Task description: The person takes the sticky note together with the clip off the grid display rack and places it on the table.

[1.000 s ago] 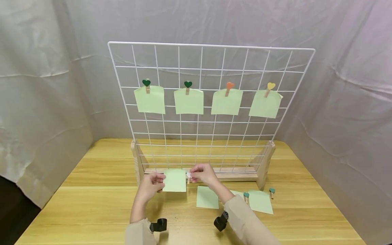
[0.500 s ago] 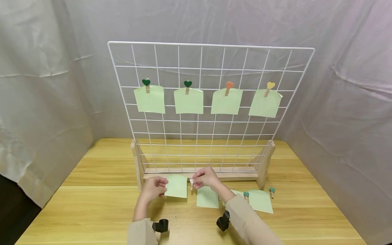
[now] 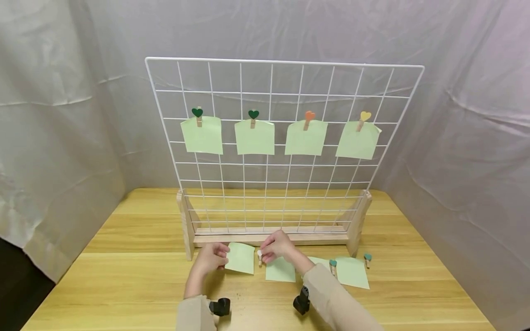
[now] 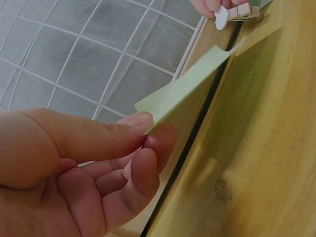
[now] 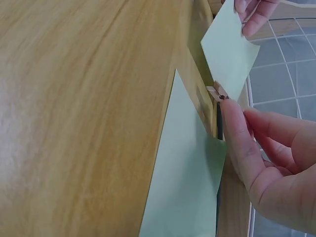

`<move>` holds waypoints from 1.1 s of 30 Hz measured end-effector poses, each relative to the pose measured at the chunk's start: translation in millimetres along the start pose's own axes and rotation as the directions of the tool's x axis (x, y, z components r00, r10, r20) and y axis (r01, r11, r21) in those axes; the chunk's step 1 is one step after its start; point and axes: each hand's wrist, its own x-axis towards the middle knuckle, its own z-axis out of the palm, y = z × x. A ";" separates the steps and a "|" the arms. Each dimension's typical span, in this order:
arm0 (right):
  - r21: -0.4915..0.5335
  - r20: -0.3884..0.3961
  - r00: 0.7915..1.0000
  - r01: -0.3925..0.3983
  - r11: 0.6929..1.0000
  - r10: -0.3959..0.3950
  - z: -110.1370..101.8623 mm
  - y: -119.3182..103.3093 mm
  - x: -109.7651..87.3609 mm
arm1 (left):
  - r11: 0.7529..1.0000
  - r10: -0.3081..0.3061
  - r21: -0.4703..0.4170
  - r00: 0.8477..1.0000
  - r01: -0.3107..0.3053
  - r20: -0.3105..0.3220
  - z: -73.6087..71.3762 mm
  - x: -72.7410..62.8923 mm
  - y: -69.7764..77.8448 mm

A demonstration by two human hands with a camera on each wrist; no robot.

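My left hand [image 3: 211,257] pinches a pale green paper note [image 3: 241,258] by its left edge between thumb and fingers. In the left wrist view that note [image 4: 190,84] is seen nearly edge-on, tilted above the wooden table. Just to its right, my right hand [image 3: 278,246] pinches a small wooden clothespin [image 3: 260,258] with a white heart on it. The right wrist view shows the clothespin's legs [image 5: 217,93] poking past the thumb, overlapping the held note. Another green note [image 3: 280,271] lies on the table below my right hand.
A white wire grid [image 3: 265,164] stands in a wooden base [image 3: 271,239]. Several green notes hang on it from heart clothespins, one with an orange heart [image 3: 309,116]. More notes, such as this one [image 3: 352,272], and teal-heart clothespins [image 3: 367,260] lie at the right.
Both hands have come down and nearer, away from the grid's base, with the note and the white-heart clothespin. The note has also shifted slightly right and tilted. The hanging notes stay put.
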 end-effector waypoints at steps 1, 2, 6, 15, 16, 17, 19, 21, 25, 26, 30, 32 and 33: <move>-0.005 -0.003 1.000 -0.004 1.000 0.004 0.4 -0.1 -0.1 | 1.000 0.000 0.002 1.000 0.000 0.004 0.4 0.2 0.0; -0.009 -0.006 1.000 -0.006 1.000 0.006 0.8 -0.3 -0.3 | 1.000 -0.001 0.005 1.000 0.001 0.008 0.7 0.4 -0.1; -0.021 -0.014 1.000 -0.016 1.000 0.016 2.4 -0.2 -0.4 | 1.000 -0.012 0.026 1.000 0.012 0.014 2.2 1.2 -0.7; -0.049 -0.017 1.000 -0.017 0.999 0.016 4.0 3.6 -0.7 | 0.997 -0.030 0.076 0.999 0.029 0.017 5.7 2.0 -1.3; -0.056 -0.016 1.000 -0.014 0.998 0.013 4.0 4.3 -0.6 | 0.997 -0.032 0.077 0.999 0.030 0.022 5.9 1.9 -1.0; -0.064 -0.016 1.000 -0.013 0.998 0.012 4.0 4.6 -0.8 | 0.996 -0.036 0.079 0.999 0.034 0.025 6.2 1.7 -0.9; -0.077 -0.015 1.000 -0.013 0.997 0.012 4.0 5.5 -0.9 | 0.996 -0.046 0.082 0.998 0.043 0.032 6.7 1.4 -0.3; -0.089 -0.017 1.000 -0.014 0.996 0.012 4.1 6.1 -0.9 | 0.995 -0.056 0.085 0.998 0.052 0.039 7.2 1.3 0.0; -0.106 -0.021 1.000 -0.007 0.994 0.005 5.0 6.6 -0.5 | 0.993 -0.057 0.102 0.997 0.052 0.052 7.4 0.3 1.7; -0.111 -0.021 1.000 -0.006 0.994 0.003 5.2 6.6 -0.3 | 0.993 -0.058 0.107 0.997 0.052 0.055 7.5 0.1 1.9; -0.131 -0.024 1.000 0.001 0.991 -0.004 5.7 6.1 0.3 | 0.990 -0.060 0.135 0.996 0.051 0.066 7.5 -0.3 2.3; -0.138 -0.026 1.000 0.001 0.990 -0.004 5.5 5.6 0.3 | 0.987 -0.064 0.152 0.996 0.053 0.066 7.3 -0.2 2.6; -0.139 -0.026 1.000 0.003 0.990 -0.006 5.3 5.3 0.1 | 0.985 -0.066 0.163 0.996 0.055 0.066 7.0 -0.1 2.8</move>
